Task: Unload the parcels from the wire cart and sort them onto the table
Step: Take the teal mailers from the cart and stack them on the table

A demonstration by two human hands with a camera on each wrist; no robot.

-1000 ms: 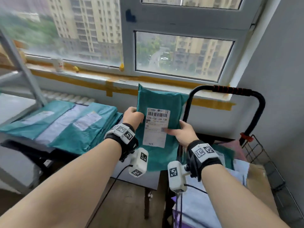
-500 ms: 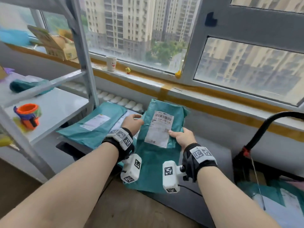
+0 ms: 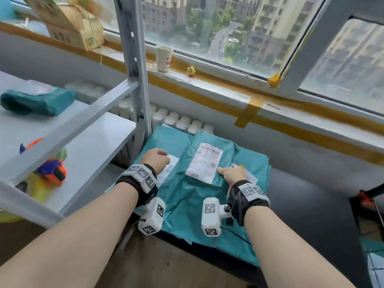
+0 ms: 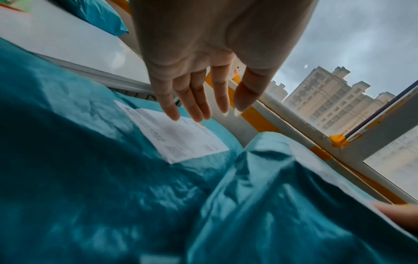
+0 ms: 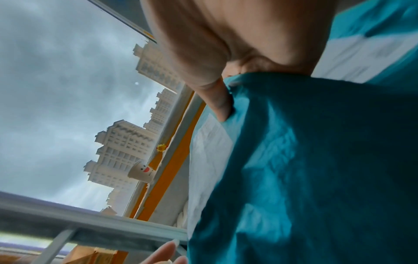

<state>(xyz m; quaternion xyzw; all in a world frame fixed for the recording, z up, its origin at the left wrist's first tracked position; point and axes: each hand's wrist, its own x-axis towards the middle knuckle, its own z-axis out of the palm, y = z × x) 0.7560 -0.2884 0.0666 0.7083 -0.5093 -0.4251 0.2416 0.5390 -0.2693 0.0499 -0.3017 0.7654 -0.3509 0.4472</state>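
A teal parcel (image 3: 204, 167) with a white barcode label lies on top of a stack of teal parcels (image 3: 249, 163) on the dark table (image 3: 311, 204). My right hand (image 3: 229, 173) pinches its right edge; the right wrist view shows my right hand (image 5: 214, 71) with the thumb on top of the parcel (image 5: 305, 160) and the fingers hidden beneath. My left hand (image 3: 155, 159) hovers beside the parcel's left edge. In the left wrist view my left hand (image 4: 199, 100) has straight fingers over a lower parcel's label (image 4: 181, 139), holding nothing. The wire cart (image 3: 365, 196) shows only at the right edge.
A grey metal shelf (image 3: 83, 146) stands close on the left, holding a teal parcel (image 3: 37, 100) and a colourful toy (image 3: 49, 171). On the windowsill sit a paper cup (image 3: 164, 58), a small yellow figure (image 3: 191, 71) and a cardboard box (image 3: 72, 28). A white radiator (image 3: 180, 121) runs behind the table.
The parcel went from upright in front of the cart, leftward and down onto the stack. My left hand has let go of it; my right hand still holds its edge.
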